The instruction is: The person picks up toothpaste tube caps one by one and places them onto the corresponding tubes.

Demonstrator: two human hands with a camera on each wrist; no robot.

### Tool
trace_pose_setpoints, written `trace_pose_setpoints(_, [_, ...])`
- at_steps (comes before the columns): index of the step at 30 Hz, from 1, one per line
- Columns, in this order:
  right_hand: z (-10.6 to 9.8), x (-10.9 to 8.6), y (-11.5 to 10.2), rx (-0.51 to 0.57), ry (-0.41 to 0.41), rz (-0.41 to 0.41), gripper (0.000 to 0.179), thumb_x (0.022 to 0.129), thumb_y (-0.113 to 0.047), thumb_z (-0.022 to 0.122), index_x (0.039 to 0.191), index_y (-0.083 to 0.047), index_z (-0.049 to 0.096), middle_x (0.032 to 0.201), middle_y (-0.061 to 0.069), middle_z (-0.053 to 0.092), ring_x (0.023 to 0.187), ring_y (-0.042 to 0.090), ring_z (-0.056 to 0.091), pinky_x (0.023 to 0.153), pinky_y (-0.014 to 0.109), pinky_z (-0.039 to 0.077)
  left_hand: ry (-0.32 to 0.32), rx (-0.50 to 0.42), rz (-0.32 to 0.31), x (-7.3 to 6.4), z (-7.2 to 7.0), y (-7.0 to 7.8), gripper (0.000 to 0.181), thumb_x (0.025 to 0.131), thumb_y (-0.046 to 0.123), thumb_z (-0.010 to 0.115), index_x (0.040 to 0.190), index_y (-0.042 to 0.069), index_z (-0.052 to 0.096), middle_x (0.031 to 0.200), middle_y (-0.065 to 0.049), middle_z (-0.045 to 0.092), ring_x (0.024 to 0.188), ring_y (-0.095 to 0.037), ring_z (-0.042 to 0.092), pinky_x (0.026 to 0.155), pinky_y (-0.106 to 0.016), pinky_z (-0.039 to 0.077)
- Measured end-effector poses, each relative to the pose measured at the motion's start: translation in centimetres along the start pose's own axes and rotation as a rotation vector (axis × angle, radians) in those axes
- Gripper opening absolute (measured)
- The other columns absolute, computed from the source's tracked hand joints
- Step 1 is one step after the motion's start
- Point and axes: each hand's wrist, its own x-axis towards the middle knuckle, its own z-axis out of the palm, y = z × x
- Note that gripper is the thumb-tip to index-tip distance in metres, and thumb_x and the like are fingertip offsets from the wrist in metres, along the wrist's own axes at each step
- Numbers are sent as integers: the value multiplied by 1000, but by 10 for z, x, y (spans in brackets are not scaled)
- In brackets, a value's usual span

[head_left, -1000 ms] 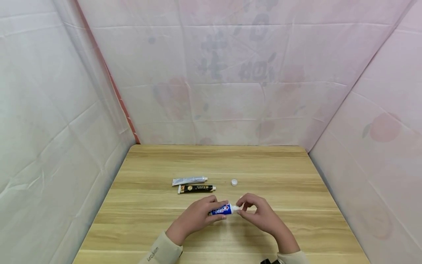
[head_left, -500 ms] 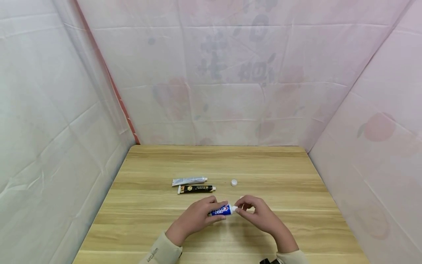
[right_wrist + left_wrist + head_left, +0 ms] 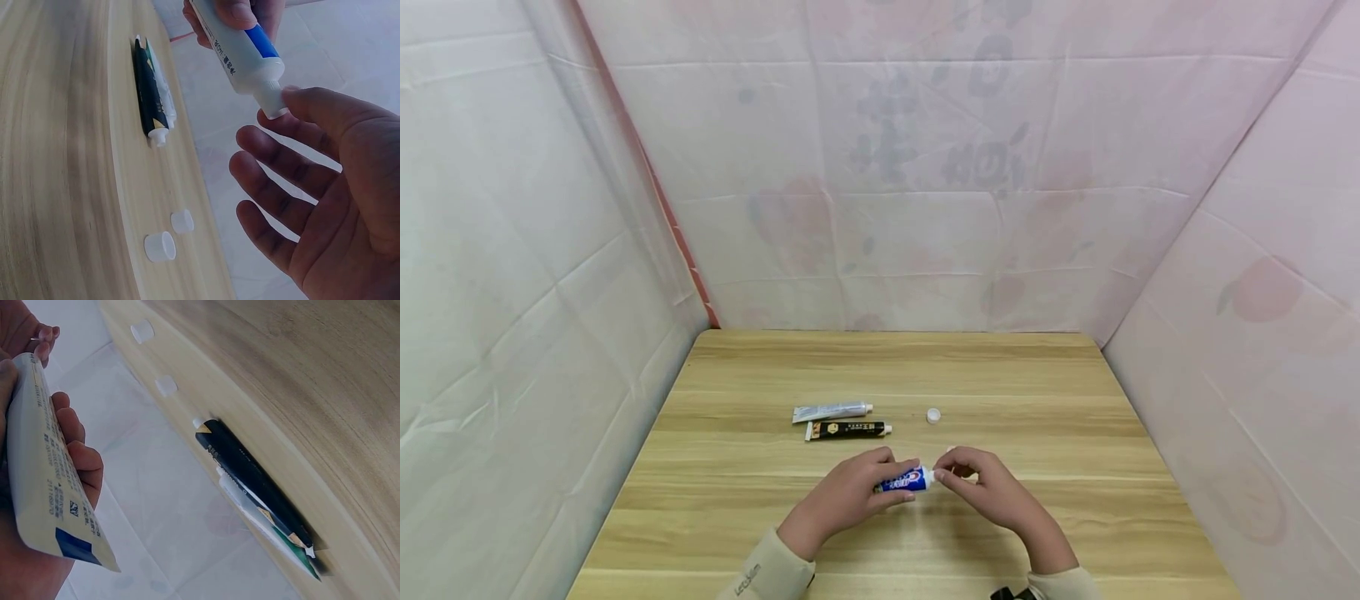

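Observation:
My left hand (image 3: pixel 853 492) grips a blue-and-white toothpaste tube (image 3: pixel 906 480), holding it above the table with its neck toward the right. In the left wrist view the flat crimped end of this tube (image 3: pixel 56 487) points toward the camera. At the other end, a small white cap (image 3: pixel 270 100) sits on the neck. The thumb and index finger of my right hand (image 3: pixel 988 486) pinch this cap, while its other fingers are spread and loosely bent in the right wrist view.
Beyond the hands, a black tube (image 3: pixel 850 429) and a silvery tube (image 3: pixel 831 411) lie side by side on the wooden table (image 3: pixel 737 500). A loose white cap (image 3: pixel 933 415) rests to their right; a second loose cap (image 3: pixel 160 247) lies nearer the right hand. Fabric walls enclose three sides.
My right fingertips have shifted slightly left, closer around the tube's cap. A bit of the second loose cap now shows behind that hand. The left hand stays nearly still.

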Motion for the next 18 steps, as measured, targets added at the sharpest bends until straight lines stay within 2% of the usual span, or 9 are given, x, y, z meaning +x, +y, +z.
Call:
trace_pose_setpoints(9, [-1,-1,3,3,11,19,15,108,-36,64,113,-28,76,110,-11,74,97,7,67,88,32,56,-25,-11,-28,-1,0,1,51,105,48,63,151,26,62,98,11,59,74,2,43,65,-15,40])
trace_pose_setpoints(15, [0,-3,3,19,60,-61,18,100,-29,77,116,-22,75,110,-7,74,90,7,68,87,33,57,-20,-7,-34,-1,-1,2,51,105,47,64,150,26,62,97,12,58,73,2,42,65,-15,38])
trace_pose_setpoints(18, [-1,-3,4,21,68,-109,16,98,-24,80,113,-24,74,108,-7,74,87,7,68,86,34,58,-15,-5,-32,-1,0,0,51,105,49,63,150,26,62,97,12,58,73,2,42,65,-15,38])
